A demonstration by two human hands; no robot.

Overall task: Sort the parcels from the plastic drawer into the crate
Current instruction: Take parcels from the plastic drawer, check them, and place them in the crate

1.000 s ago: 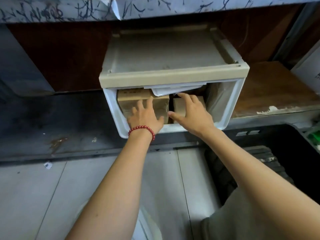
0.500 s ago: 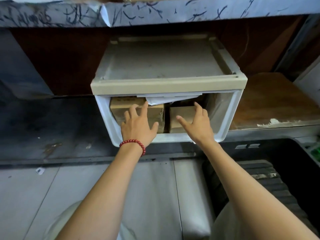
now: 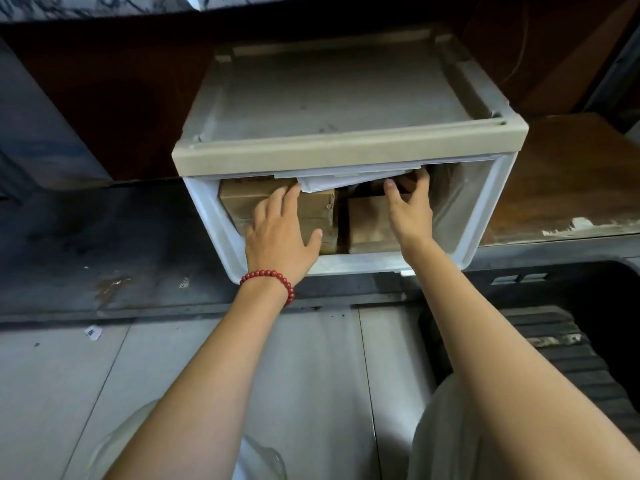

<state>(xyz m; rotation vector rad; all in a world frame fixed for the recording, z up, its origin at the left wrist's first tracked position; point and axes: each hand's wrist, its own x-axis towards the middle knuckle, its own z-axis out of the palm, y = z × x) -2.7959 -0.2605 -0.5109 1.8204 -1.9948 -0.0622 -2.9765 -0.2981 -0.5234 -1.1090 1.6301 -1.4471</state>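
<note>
Parcels sit inside the plastic drawer (image 3: 349, 266): a left cardboard box (image 3: 239, 202) and a right cardboard box (image 3: 369, 221) standing side by side, broad faces toward the opening, the right one's long axis upright. A white envelope (image 3: 329, 184) lies across their tops. The left hand (image 3: 280, 237) lies flat, fingers spread, on the left box. The right hand (image 3: 412, 213) reaches over the right box's top, thumb apart from fingers; whether it grips, I cannot tell. The black crate (image 3: 571, 344) is lower right.

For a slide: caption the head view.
Left hand on left parcel, right hand on right parcel, in the plastic drawer.
</note>
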